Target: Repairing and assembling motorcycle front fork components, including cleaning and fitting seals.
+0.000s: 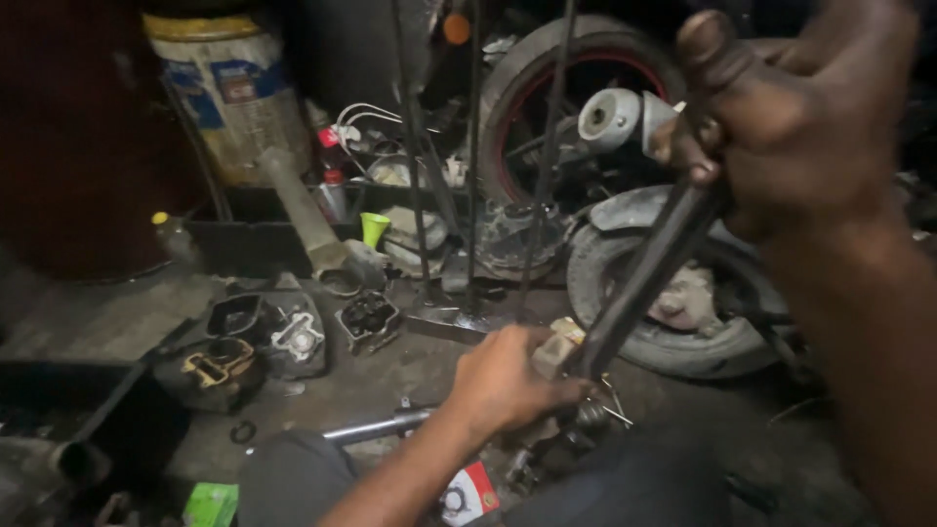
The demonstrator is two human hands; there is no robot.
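Raising the long dark bar (649, 278), right hand (791, 117) fisted; left hand (503, 381) clamps its base.

Drum label (234, 83): back left, wrapped round a pale cylindrical drum with yellow rim; white ground, blue patches; worn
Red-and-white packet (470, 493): bottom centre on floor, just below the left forearm; flat, angular; red edge, white face with dark round mark
Green packet (211, 505): bottom left, floor; small box shape, bright green
Bottle label (329, 137): back centre-left; small red patch; blurred
Screens, signs: none
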